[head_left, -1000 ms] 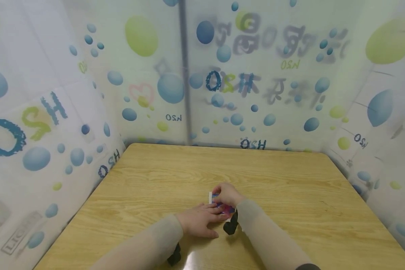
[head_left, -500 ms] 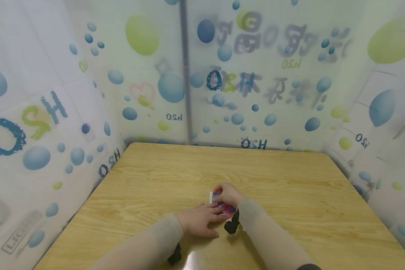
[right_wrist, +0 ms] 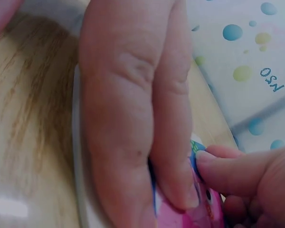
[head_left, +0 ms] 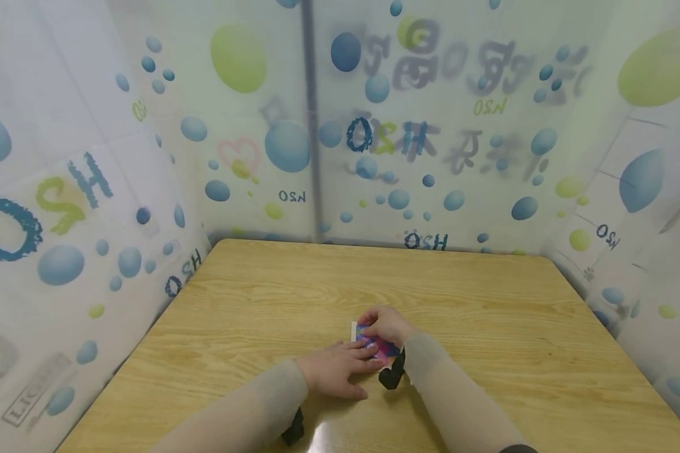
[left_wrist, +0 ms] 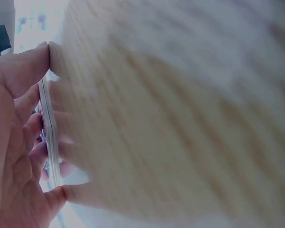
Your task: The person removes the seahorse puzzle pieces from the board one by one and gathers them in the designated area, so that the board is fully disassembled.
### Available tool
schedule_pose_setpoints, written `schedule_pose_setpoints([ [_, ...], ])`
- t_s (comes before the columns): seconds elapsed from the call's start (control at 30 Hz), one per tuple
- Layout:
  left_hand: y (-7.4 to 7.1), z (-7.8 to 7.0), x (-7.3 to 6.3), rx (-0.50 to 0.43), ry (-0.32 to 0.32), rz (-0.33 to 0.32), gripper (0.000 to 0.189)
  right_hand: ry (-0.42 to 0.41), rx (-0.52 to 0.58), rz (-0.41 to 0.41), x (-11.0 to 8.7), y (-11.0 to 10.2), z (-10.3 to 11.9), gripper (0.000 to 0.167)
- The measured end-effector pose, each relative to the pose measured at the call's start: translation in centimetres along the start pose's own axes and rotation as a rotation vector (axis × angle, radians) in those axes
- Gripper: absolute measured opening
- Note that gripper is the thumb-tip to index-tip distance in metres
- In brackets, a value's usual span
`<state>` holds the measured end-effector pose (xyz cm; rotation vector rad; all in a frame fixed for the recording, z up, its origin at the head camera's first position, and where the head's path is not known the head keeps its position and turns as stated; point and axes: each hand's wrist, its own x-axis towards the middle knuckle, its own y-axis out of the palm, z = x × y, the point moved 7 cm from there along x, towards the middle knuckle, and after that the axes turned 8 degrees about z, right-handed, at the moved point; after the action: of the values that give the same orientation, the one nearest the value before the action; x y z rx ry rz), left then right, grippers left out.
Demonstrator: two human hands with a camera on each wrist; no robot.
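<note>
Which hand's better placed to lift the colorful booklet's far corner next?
Probably the right hand: it pinches that corner of the booklet, while the left hand rests spread out, partly covering it.

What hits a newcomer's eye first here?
Probably the pale backdrop, covered in blue and green drops and back-to-front H2O lettering, rising behind and at both sides of the wooden table. Next, the bright pink-and-blue patch of what looks like a small booklet toward the table's near side, with the left hand laid on it and the right hand pinching its far edge.
</note>
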<state>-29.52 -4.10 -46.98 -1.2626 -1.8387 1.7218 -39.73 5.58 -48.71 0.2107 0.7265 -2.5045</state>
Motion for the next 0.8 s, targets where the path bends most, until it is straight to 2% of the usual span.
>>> schedule_pose_setpoints([
  [0.8, 0.07, 0.02, -0.04, -0.023, -0.004, 0.009, 0.064, 0.027, 0.027, -0.004, -0.02, 0.1, -0.48, 0.014],
])
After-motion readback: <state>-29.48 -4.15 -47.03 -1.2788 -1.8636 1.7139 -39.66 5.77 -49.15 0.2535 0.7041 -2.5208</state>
